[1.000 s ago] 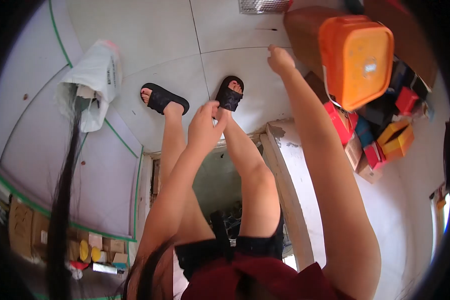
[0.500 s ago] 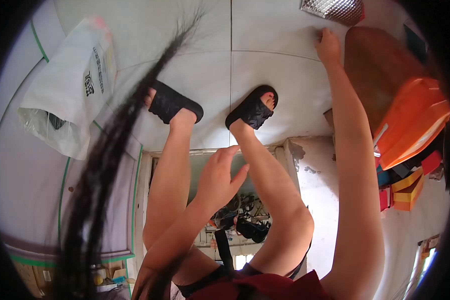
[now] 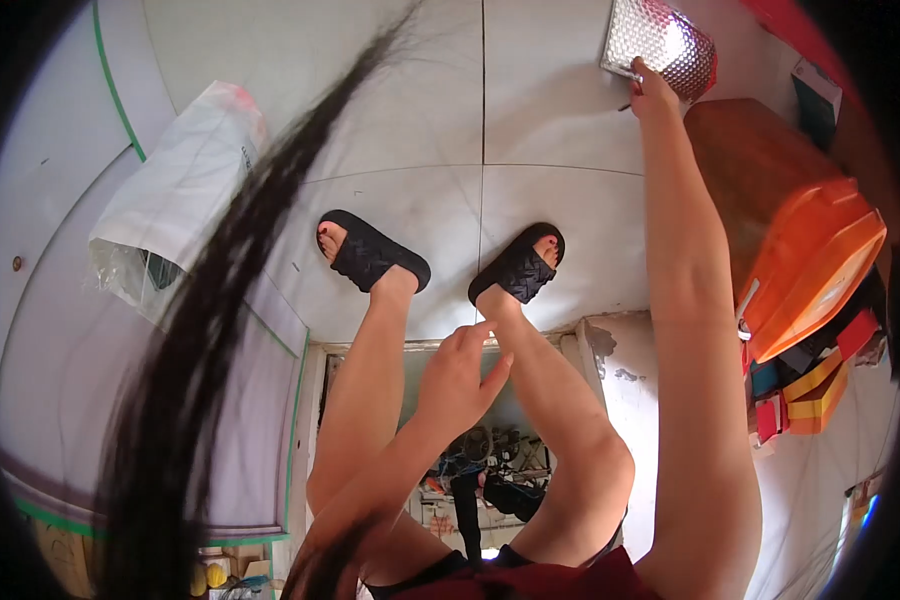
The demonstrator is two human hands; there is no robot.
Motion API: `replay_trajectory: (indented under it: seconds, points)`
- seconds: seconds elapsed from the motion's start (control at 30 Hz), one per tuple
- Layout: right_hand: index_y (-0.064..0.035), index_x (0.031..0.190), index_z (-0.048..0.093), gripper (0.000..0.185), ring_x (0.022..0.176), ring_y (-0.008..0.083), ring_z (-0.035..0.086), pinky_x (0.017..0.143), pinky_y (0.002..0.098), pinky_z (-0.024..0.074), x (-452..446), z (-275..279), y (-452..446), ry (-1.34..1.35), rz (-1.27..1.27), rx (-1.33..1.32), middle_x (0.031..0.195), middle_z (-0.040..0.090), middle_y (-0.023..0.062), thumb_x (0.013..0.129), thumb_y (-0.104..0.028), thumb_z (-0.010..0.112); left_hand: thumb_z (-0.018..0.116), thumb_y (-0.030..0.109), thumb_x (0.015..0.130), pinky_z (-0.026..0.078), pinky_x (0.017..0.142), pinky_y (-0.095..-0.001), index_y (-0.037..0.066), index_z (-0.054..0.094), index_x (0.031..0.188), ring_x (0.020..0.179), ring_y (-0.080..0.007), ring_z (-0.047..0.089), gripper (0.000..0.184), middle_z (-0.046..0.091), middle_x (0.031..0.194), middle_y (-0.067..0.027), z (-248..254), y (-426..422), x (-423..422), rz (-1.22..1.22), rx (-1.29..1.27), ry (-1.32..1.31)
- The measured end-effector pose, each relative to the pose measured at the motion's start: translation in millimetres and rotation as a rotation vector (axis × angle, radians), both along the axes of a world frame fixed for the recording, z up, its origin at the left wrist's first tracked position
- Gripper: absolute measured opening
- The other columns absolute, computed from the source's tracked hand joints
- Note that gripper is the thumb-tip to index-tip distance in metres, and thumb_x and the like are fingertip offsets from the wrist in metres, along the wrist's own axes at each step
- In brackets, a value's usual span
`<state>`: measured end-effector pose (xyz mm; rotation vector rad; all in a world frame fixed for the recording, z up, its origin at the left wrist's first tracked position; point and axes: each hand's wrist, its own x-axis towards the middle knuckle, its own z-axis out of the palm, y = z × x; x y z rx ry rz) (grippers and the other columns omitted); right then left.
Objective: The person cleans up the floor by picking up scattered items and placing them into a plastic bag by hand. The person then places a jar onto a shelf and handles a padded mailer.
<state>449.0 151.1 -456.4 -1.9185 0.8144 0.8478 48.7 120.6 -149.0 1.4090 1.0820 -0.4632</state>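
Observation:
My right hand (image 3: 655, 92) reaches out at the upper right, its fingers closed at the lower edge of a silver bubble-foil pouch (image 3: 660, 48). Light glints off the pouch's bumpy surface, and its far edge is cut off by the top of the view. Nothing is in my left hand (image 3: 460, 380), which hangs in front of my lower legs with thumb and fingers apart. Beside my right forearm is an orange plastic container (image 3: 820, 265).
A white plastic bag (image 3: 175, 190) lies at the left near pale cabinet doors (image 3: 60, 330). Black slippers (image 3: 518, 265) are on my feet on the tiled floor (image 3: 400, 150). Red and yellow boxes (image 3: 818, 398) lie at the right. A dark hair strand covers part of the left side.
My right hand has moved up to the silver pouch and closed on its edge. The camera view has shifted, so floor and feet appear lower. My left hand keeps its open pose.

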Motion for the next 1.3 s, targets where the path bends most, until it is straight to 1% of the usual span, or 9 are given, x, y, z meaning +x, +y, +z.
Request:
replay_trajectory:
  seconds: [0.1, 0.23, 0.33, 0.4, 0.6, 0.67, 0.97, 1.07, 1.3]
  points:
    - [-0.0068, 0.079, 0.057, 0.016, 0.054, 0.0103, 0.043, 0.046, 0.0231, 0.0352, -35, 17, 3, -0.062, 0.0, 0.215, 0.068, 0.052, 0.0002, 0.077, -0.003, 0.072, 0.064, 0.02, 0.083, 0.047, 0.082, -0.0388, 0.001, 0.052, 0.114, 0.096, -0.0315, 0.058, 0.039, 0.059, 0.102, -0.0164, -6, -6, -7, 0.023, 0.047, -0.029]
    - [-0.0029, 0.085, 0.058, 0.01, 0.056, 0.0109, 0.045, 0.047, 0.0246, 0.0338, -86, 112, -4, 0.015, 0.199, 0.409, 0.07, 0.055, 0.0022, 0.079, -0.002, 0.066, 0.063, 0.02, 0.087, 0.043, 0.087, -0.0349, 0.001, 0.05, 0.119, 0.102, -0.0239, 0.056, 0.039, 0.057, 0.113, -0.014, 44, 61, 19, -0.025, 0.189, 0.035]
    - [-0.0011, 0.098, 0.058, 0.023, 0.064, 0.0094, 0.048, 0.054, 0.0243, 0.0365, -119, 226, -2, 0.023, 0.418, 0.416, 0.077, 0.056, 0.001, 0.078, -0.005, 0.067, 0.058, 0.017, 0.083, 0.038, 0.085, -0.0232, 0.003, 0.053, 0.117, 0.104, -0.0104, 0.045, 0.037, 0.048, 0.105, -0.0032, -8, 54, -18, 1.294, -0.212, -0.25]
    - [-0.0024, 0.102, 0.057, 0.025, 0.065, 0.008, 0.048, 0.055, 0.0234, 0.0362, -127, 288, -4, 0.052, 0.489, 0.463, 0.078, 0.057, 0.0006, 0.08, -0.006, 0.067, 0.046, 0.021, 0.092, 0.04, 0.096, -0.0312, 0.002, 0.041, 0.133, 0.109, -0.0204, 0.053, 0.046, 0.053, 0.122, -0.0115, 157, 122, 28, 0.716, -0.326, -0.106]
    - [-0.0079, 0.103, 0.055, 0.022, 0.066, 0.0006, 0.044, 0.055, 0.0182, 0.0296, -148, 468, 41, 0.06, 0.817, 0.643, 0.084, 0.06, -0.0052, 0.085, -0.011, 0.066, 0.048, 0.021, 0.091, 0.039, 0.097, -0.0314, 0.001, 0.042, 0.132, 0.11, -0.0204, 0.052, 0.046, 0.053, 0.123, -0.0116, 346, 183, -19, 0.437, 0.195, -0.392]
    - [-0.0023, 0.105, 0.055, 0.025, 0.075, 0.0077, 0.054, 0.069, 0.0235, 0.0425, -159, 516, 59, 0.064, 0.844, 0.679, 0.084, 0.06, -0.0011, 0.083, -0.008, 0.066, 0.049, 0.022, 0.091, 0.038, 0.097, -0.0314, 0.001, 0.042, 0.132, 0.111, -0.0204, 0.052, 0.047, 0.053, 0.124, -0.0117, 423, 208, -44, 0.35, 0.421, -0.47]
    - [-0.0073, 0.092, 0.06, 0.014, 0.063, 0.0144, 0.053, 0.057, 0.029, 0.0443, -246, 702, 106, -0.623, 1.468, 0.749, 0.076, 0.054, 0.0051, 0.078, -0.005, 0.063, 0.052, 0.022, 0.09, 0.036, 0.099, -0.0317, 0.001, 0.043, 0.131, 0.113, -0.0203, 0.05, 0.048, 0.052, 0.125, -0.0118, 734, 246, -150, 0.145, 1.209, -0.574]
    - [-0.0131, 0.083, 0.062, 0.012, 0.066, 0.0246, 0.057, 0.055, 0.0353, 0.0461, -279, 759, 114, -0.986, 1.649, 0.759, 0.077, 0.054, 0.0054, 0.075, -0.005, 0.065, 0.053, 0.022, 0.089, 0.036, 0.099, -0.0317, 0.0, 0.043, 0.131, 0.114, -0.0203, 0.05, 0.048, 0.052, 0.125, -0.0119, 807, 224, -172, 0.137, 1.436, -0.59]
    - [-0.0144, 0.091, 0.064, 0.028, 0.071, 0.0216, 0.06, 0.056, 0.0334, 0.0483, -335, 894, 86, -1.494, 1.654, 1.024, 0.087, 0.063, 0.003, 0.068, -0.002, 0.072, 0.055, 0.023, 0.089, 0.034, 0.101, -0.0319, 0.0, 0.044, 0.131, 0.116, -0.0202, 0.048, 0.049, 0.052, 0.126, -0.012, 932, 167, -224, 0.187, 1.793, -0.607]
